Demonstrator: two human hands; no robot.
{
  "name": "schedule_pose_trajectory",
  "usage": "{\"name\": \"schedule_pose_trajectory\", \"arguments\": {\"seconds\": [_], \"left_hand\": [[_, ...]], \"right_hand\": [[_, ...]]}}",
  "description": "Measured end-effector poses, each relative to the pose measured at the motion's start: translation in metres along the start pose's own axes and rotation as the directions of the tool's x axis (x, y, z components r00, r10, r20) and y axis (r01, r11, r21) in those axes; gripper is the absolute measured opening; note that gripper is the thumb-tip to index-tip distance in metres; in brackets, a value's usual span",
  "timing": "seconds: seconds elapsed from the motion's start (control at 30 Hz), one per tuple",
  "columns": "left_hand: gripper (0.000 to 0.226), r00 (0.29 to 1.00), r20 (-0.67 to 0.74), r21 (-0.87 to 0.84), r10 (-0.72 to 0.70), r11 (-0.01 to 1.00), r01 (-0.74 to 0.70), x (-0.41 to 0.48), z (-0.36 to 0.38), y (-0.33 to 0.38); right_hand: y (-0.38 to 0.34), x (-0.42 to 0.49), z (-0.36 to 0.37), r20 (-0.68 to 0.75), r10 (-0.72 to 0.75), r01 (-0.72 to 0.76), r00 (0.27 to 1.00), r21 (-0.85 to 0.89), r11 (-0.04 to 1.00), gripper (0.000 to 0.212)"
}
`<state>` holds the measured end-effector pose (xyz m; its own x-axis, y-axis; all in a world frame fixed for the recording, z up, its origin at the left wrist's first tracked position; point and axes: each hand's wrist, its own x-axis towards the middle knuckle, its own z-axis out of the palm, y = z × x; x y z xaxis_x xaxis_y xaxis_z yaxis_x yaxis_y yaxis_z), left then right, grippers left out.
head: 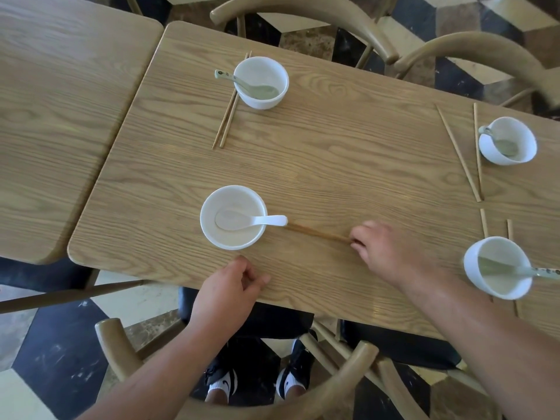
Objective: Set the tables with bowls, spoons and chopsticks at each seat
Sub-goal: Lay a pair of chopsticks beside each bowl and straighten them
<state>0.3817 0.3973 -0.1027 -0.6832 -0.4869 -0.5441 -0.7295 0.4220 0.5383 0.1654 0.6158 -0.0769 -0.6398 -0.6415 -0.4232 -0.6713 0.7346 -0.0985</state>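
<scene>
A white bowl (233, 216) with a white spoon (251, 221) in it sits near the front left of the wooden table (333, 165). To its right lie brown chopsticks (315, 232), and my right hand (388, 250) pinches their right end. My left hand (231, 291) rests at the table's front edge below the bowl, fingers loosely curled and holding nothing. Three more bowls hold spoons: one at the far side (261, 81), one at the far right (507, 140), one at the near right (497, 266), each with chopsticks (225, 116) beside it.
A second wooden table (60, 101) adjoins on the left. Curved wooden chairs stand at the near side (236, 395) and the far side (318, 13). The floor is patterned black and cream tile.
</scene>
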Motion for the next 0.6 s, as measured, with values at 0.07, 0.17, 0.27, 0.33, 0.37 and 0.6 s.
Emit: {"name": "schedule_pose_trajectory", "arguments": {"seconds": [0.07, 0.17, 0.27, 0.33, 0.37, 0.6], "left_hand": [[0.025, 0.998, 0.042, 0.062, 0.041, 0.997, -0.044, -0.001, -0.001, 0.000], [0.015, 0.994, 0.088, 0.039, 0.066, 0.997, -0.069, 0.001, 0.002, 0.006], [0.013, 0.995, 0.088, -0.014, 0.055, 0.998, -0.054, 0.006, 0.007, 0.016], [0.015, 0.996, 0.078, -0.039, 0.041, 0.998, -0.038, 0.009, 0.007, 0.021], [0.017, 0.997, 0.074, -0.052, 0.029, 0.998, -0.025, 0.012, 0.007, 0.021], [0.010, 0.999, 0.038, -0.054, -0.002, 0.999, 0.004, 0.020, 0.005, 0.017]], "right_hand": [[-0.003, -0.008, 0.002, 0.003, 0.192, -0.191, 0.981, 0.076, 0.979, 0.007], [-0.036, -0.005, 0.004, 0.119, 0.376, -0.393, 0.919, 0.320, 0.862, 0.009], [-0.089, 0.015, 0.013, 0.202, 0.390, -0.433, 0.898, 0.559, 0.707, 0.015], [-0.119, 0.030, 0.018, 0.248, 0.393, -0.444, 0.885, 0.702, 0.556, 0.019], [-0.128, 0.036, 0.021, 0.254, 0.405, -0.447, 0.878, 0.737, 0.507, 0.020], [-0.115, 0.016, 0.036, 0.229, 0.478, -0.467, 0.848, 0.751, 0.468, 0.025]]}}
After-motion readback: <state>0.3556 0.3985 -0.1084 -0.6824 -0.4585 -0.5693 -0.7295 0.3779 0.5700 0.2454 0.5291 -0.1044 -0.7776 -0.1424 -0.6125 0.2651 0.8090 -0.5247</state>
